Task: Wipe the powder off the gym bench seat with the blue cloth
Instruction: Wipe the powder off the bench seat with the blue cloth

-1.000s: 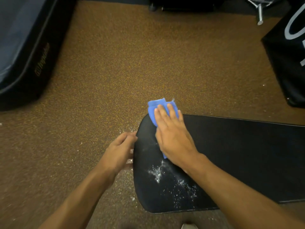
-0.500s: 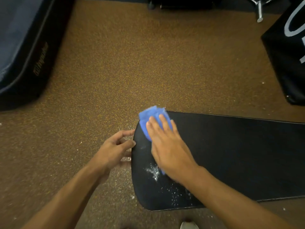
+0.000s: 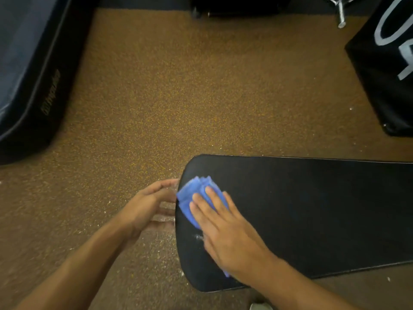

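The black gym bench seat (image 3: 312, 215) runs from the middle to the right edge, its rounded end pointing left. My right hand (image 3: 225, 231) lies flat with straight fingers on the folded blue cloth (image 3: 192, 198) and presses it onto the seat near that rounded end. A small smear of white powder (image 3: 198, 237) shows just left of my palm; the hand hides the seat beneath it. My left hand (image 3: 149, 206) is cupped, palm up, right beside the seat's left edge, holding nothing that I can make out.
Brown speckled floor (image 3: 178, 97) surrounds the bench, with white powder scattered on it by the seat's end (image 3: 169, 242). A dark padded mat (image 3: 33, 74) lies at the left. A black box with white lettering (image 3: 388, 63) stands at the right. Metal equipment (image 3: 340, 16) sits at the top.
My right hand has slid the cloth toward me and to the left edge of the seat. Most of the powder patch is now gone or covered. My left hand opened into a cup beside the edge.
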